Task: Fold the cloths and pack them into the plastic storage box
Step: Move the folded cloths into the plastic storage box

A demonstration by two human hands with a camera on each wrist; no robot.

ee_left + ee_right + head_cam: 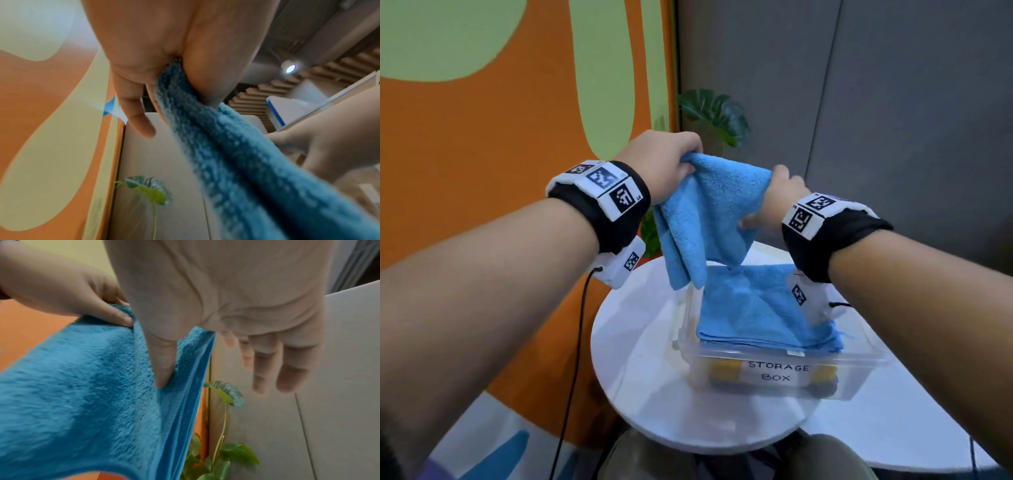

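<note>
Overhead, a fluffy blue cloth (709, 212) hangs doubled above the clear storage box (780, 373), which holds folded blue cloths (756, 308). Left wrist: left hand (164, 56) pinches its edge. Right wrist: right hand (226, 296) clamps it, thumb against fingers.

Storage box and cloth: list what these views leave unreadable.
- Storage box contents, head view: folded blue cloths cover them; only yellow shows through the wall.
- Right hand fingers, head view: behind the held cloth.
- Left hand fingertips, left wrist view: buried in cloth, blurred.
</note>
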